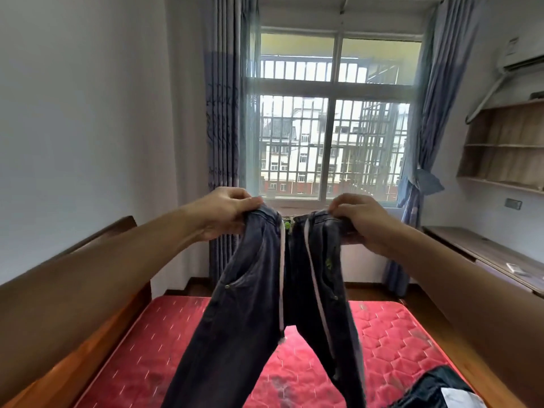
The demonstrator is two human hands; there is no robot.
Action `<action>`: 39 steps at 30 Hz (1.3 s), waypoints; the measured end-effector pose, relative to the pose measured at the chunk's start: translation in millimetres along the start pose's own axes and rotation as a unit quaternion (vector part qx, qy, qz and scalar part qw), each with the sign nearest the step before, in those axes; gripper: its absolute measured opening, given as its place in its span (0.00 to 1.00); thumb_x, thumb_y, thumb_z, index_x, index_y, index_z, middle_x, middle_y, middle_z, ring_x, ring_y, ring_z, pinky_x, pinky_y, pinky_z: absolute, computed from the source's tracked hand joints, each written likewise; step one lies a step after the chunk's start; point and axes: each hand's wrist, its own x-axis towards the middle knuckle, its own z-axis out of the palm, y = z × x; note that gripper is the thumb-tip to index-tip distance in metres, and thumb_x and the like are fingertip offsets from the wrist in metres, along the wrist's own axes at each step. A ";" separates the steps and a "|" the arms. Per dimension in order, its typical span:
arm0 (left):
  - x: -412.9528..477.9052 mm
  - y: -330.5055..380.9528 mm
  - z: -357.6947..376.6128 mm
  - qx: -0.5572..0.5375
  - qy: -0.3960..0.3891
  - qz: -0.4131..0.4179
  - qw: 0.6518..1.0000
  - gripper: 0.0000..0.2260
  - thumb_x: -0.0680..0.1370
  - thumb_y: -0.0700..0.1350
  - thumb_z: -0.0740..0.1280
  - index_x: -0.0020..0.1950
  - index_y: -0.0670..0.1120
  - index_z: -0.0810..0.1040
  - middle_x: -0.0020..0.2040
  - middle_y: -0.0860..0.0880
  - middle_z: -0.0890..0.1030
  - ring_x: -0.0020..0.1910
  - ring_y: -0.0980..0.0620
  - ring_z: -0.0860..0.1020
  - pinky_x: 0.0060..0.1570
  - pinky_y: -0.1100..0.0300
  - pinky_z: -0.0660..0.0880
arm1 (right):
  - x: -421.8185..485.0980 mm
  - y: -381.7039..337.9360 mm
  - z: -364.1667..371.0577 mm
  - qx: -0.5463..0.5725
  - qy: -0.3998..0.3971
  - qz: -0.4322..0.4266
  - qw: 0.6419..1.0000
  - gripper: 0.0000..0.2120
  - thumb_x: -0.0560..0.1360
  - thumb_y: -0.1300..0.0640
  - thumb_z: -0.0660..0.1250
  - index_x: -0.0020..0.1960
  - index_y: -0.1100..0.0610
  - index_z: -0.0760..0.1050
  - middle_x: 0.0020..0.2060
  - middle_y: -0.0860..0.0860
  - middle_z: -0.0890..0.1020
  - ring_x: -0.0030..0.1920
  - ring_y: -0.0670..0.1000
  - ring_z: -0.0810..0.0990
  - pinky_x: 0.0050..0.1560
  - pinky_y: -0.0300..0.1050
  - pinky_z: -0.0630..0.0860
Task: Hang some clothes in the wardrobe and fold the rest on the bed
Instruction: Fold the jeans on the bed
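Each grip, left hand (226, 212) and right hand (357, 220), pinches the jeans (265, 290) waistband above the mattress (141, 348).

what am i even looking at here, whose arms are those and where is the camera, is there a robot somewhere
There is no robot. The single picture comes from a wide-angle camera worn on a person's head, looking forward and down, so the two arms reaching into view are that person's own. The wide lens also makes the walls look bent at the edges.

The left hand and the right hand each grip one side of the waistband of a pair of dark trousers, holding them up so the legs hang down in front of the camera.

Below is a bed with a bare red mattress. Another dark garment lies on its near right corner. Behind the trousers are a barred window with blue curtains, and wooden shelves on the right wall.
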 end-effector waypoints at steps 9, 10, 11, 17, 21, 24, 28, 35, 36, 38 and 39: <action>-17.0 13.4 59.7 0.102 -0.038 0.085 0.990 0.09 0.80 0.41 0.69 0.56 0.37 0.80 0.46 0.44 0.84 0.46 0.53 0.85 0.45 0.62 0.81 | -21.5 -34.6 12.3 0.027 -0.177 0.033 0.983 0.18 0.71 0.73 0.58 0.53 0.65 0.82 0.50 0.67 0.84 0.50 0.66 0.86 0.50 0.58 0.84; -18.1 14.2 61.0 0.105 -0.040 0.088 0.990 0.10 0.80 0.43 0.70 0.57 0.38 0.80 0.48 0.45 0.85 0.47 0.54 0.85 0.45 0.63 0.81 | -22.0 -35.6 11.0 0.005 -0.173 0.023 0.985 0.16 0.74 0.74 0.59 0.55 0.66 0.81 0.51 0.67 0.84 0.51 0.66 0.85 0.53 0.58 0.83; -19.3 15.1 62.9 0.111 -0.048 0.090 0.989 0.12 0.78 0.45 0.72 0.57 0.40 0.80 0.49 0.46 0.85 0.49 0.55 0.85 0.45 0.64 0.81 | -22.7 -36.5 10.8 -0.026 -0.167 0.005 0.986 0.13 0.76 0.74 0.62 0.56 0.66 0.80 0.50 0.67 0.84 0.51 0.65 0.86 0.54 0.58 0.83; -11.8 7.3 77.4 0.273 -0.006 0.145 0.951 0.19 0.69 0.41 0.79 0.55 0.46 0.75 0.49 0.42 0.83 0.50 0.44 0.83 0.52 0.49 0.82 | -22.0 -32.6 20.1 -0.185 -0.086 -0.113 0.972 0.04 0.76 0.63 0.73 0.49 0.58 0.79 0.33 0.55 0.84 0.32 0.50 0.83 0.35 0.44 0.82; -5.0 -4.7 67.4 0.254 0.021 0.151 0.955 0.14 0.71 0.34 0.75 0.52 0.44 0.76 0.49 0.41 0.82 0.51 0.42 0.82 0.55 0.45 0.80 | -5.5 -11.2 -10.0 -0.474 -0.074 -0.123 0.869 0.09 0.74 0.40 0.73 0.47 0.45 0.80 0.39 0.42 0.77 0.44 0.45 0.76 0.45 0.43 0.71; -0.2 -7.2 44.8 0.179 0.003 0.135 0.974 0.15 0.71 0.30 0.75 0.52 0.45 0.78 0.49 0.44 0.83 0.51 0.46 0.82 0.55 0.51 0.81 | -1.9 11.7 -43.7 -0.561 -0.113 -0.045 0.819 0.10 0.75 0.40 0.72 0.52 0.44 0.81 0.54 0.46 0.75 0.62 0.51 0.66 0.63 0.54 0.67; 4.6 -17.1 27.4 0.146 -0.029 0.137 0.979 0.16 0.71 0.28 0.74 0.49 0.48 0.79 0.50 0.43 0.83 0.47 0.51 0.82 0.49 0.58 0.80 | -3.2 24.9 -48.7 -0.482 -0.165 -0.086 0.856 0.12 0.74 0.48 0.75 0.55 0.52 0.83 0.55 0.50 0.80 0.57 0.51 0.77 0.65 0.54 0.72; 5.9 -26.3 -3.4 0.242 -0.044 0.168 0.955 0.17 0.73 0.34 0.74 0.53 0.54 0.77 0.51 0.48 0.84 0.52 0.50 0.82 0.54 0.55 0.79 | -9.4 53.2 -22.6 -0.315 -0.142 -0.109 0.932 0.04 0.72 0.61 0.76 0.43 0.60 0.82 0.37 0.53 0.83 0.40 0.53 0.81 0.53 0.56 0.77; 5.4 -25.8 -10.2 0.298 -0.036 0.175 0.938 0.19 0.74 0.34 0.74 0.54 0.56 0.75 0.50 0.49 0.83 0.50 0.51 0.81 0.51 0.56 0.79 | -7.3 49.0 -21.1 -0.247 -0.115 -0.122 0.955 0.05 0.69 0.63 0.77 0.40 0.59 0.81 0.34 0.52 0.80 0.38 0.51 0.79 0.48 0.56 0.77; 5.5 -23.1 -23.0 0.324 -0.014 0.171 0.930 0.24 0.74 0.33 0.74 0.58 0.58 0.71 0.52 0.48 0.81 0.49 0.51 0.80 0.48 0.57 0.80 | -2.5 38.5 -13.0 -0.109 -0.065 -0.146 0.981 0.12 0.64 0.64 0.75 0.45 0.52 0.80 0.36 0.51 0.78 0.38 0.49 0.78 0.43 0.52 0.78; 6.1 -20.5 -28.7 0.311 -0.008 0.163 0.936 0.27 0.74 0.32 0.73 0.62 0.59 0.70 0.54 0.47 0.81 0.50 0.50 0.81 0.48 0.57 0.81 | 1.0 35.1 -7.3 -0.041 -0.045 -0.143 0.988 0.19 0.64 0.65 0.75 0.51 0.49 0.78 0.39 0.53 0.79 0.40 0.50 0.80 0.44 0.52 0.80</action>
